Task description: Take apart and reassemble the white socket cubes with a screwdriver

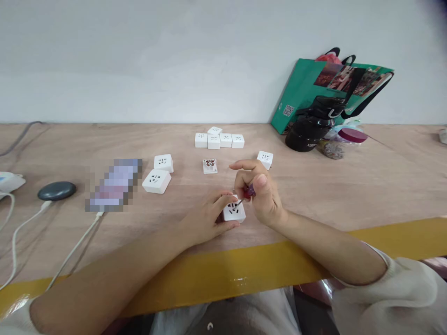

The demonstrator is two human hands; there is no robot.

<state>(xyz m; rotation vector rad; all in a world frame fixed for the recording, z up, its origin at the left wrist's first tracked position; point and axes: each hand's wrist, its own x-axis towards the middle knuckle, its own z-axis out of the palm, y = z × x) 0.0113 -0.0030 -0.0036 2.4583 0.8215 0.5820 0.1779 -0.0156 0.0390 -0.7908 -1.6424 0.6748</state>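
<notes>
My left hand (207,218) grips a white socket cube (234,211) from its left side, holding it on the wooden table (349,186). My right hand (260,193) is closed round a small red-handled screwdriver (247,193), whose metal tip points down-left onto the cube's top face. An opened socket part (210,166) showing copper contacts lies just beyond. Two more white cubes (159,174) sit to the left, one (265,158) sits behind my right hand, and a cluster of several (219,138) stands further back.
A black bottle (310,128) and a green bag (331,90) lean at the wall on the right. At the left are a blurred phone (113,185) on a white cable, a dark oval puck (56,190) and a white device (9,181). Yellow tape (244,270) edges the table front.
</notes>
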